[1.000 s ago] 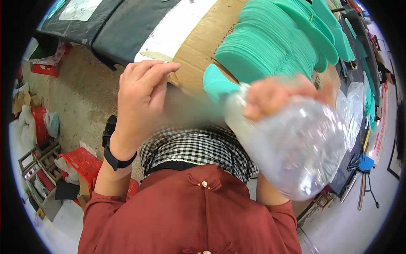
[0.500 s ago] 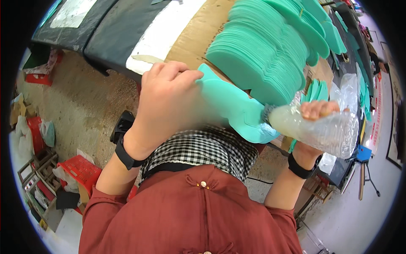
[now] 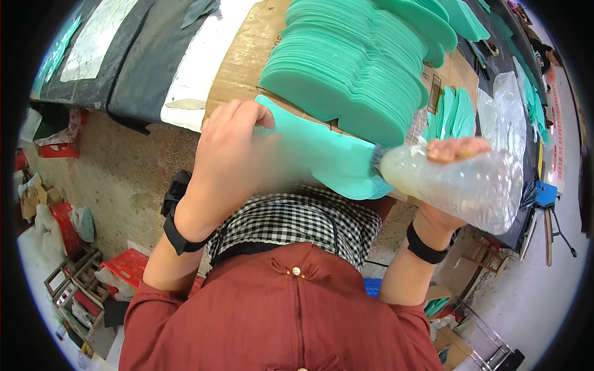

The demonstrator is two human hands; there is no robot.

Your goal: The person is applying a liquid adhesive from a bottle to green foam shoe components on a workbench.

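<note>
My left hand (image 3: 224,154) is closed on the far left corner of a thin teal sole-shaped foam sheet (image 3: 337,154), held above my lap at the table edge. My right hand (image 3: 458,149) wraps round a clear plastic bottle (image 3: 455,185) with cloudy whitish liquid inside. The bottle lies tilted, its dark bristly tip (image 3: 378,159) touching the right part of the sheet. A blur covers the area beside my left fingers. Just beyond the sheet stands a tall stack of matching teal sheets (image 3: 346,68).
Cardboard (image 3: 232,77) lies under the stack. Small teal strips (image 3: 451,114) and clear plastic film (image 3: 504,111) lie to the right. A blue clamp-like piece on a stand (image 3: 546,195) is at far right. Red crates (image 3: 129,266) and a wooden rack (image 3: 77,287) stand on the floor at left.
The view has shifted, so the table and stack sit further left. The bottle's tip stays against the sheet's right part, now nearer its far edge. Both hands keep their holds.
</note>
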